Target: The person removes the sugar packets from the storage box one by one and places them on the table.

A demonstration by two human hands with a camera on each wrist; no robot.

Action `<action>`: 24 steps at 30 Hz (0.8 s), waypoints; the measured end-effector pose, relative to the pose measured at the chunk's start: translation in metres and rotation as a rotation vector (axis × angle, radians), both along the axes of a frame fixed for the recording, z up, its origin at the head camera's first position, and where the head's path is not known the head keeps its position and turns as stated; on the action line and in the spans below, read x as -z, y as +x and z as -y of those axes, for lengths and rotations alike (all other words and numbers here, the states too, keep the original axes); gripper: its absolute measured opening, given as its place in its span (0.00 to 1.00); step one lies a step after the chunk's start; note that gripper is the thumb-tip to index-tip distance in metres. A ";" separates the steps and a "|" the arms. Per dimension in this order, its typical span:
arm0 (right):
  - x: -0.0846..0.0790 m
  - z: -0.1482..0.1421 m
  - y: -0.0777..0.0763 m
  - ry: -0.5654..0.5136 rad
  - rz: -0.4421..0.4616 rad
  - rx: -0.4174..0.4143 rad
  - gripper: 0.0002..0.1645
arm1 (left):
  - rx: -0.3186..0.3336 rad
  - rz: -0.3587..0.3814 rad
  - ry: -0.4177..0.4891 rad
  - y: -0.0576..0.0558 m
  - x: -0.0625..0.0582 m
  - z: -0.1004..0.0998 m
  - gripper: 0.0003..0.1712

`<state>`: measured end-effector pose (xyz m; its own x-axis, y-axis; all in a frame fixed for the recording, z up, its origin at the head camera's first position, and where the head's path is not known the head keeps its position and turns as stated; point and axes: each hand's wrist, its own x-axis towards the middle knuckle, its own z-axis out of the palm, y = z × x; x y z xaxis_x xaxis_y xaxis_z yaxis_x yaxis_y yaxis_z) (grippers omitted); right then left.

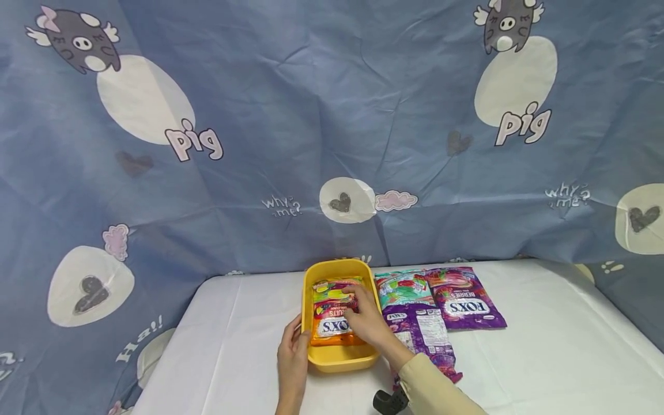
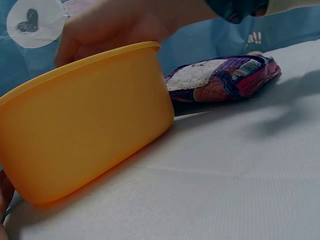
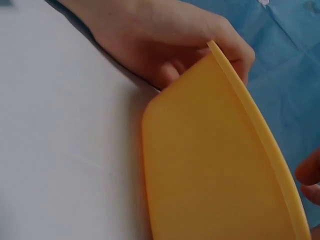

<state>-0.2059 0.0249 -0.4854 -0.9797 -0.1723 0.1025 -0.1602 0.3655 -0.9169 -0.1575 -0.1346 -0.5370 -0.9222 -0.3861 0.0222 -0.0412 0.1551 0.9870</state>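
A yellow plastic bin [image 1: 344,360] stands on the white-covered table, its long side facing away from me. Inside lies a red and orange bag of Fox's fruit candy [image 1: 332,328], label up. My left hand [image 1: 294,351] grips the bin's left rim, thumb over the edge and the other fingers along the outer wall. From the right, my right hand [image 1: 367,323] reaches over the rim, its thumb and forefinger spread apart over the bag's right side. In the left wrist view the right hand [image 2: 115,30] dips behind the near wall, fingertips hidden.
Right of the bin lie a teal candy bag [image 1: 407,288], a purple bag [image 1: 427,340] back side up and overlapping it, and a purple berries bag [image 1: 467,302]. A black object [image 1: 389,402] sits by the right wrist. A blue patterned cloth [image 1: 259,144] hangs behind the table.
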 end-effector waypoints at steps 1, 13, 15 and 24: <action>0.000 0.001 -0.002 -0.006 0.021 0.004 0.23 | -0.001 0.003 0.001 0.000 0.000 0.000 0.24; 0.000 0.007 -0.012 0.012 0.173 0.076 0.24 | -0.003 0.000 0.007 0.000 0.000 -0.003 0.24; 0.000 0.007 -0.013 0.010 0.179 0.085 0.24 | -0.002 -0.005 0.009 -0.001 0.000 -0.003 0.24; 0.000 0.008 -0.012 -0.003 0.176 0.082 0.22 | -0.003 -0.012 0.005 -0.001 0.001 -0.002 0.23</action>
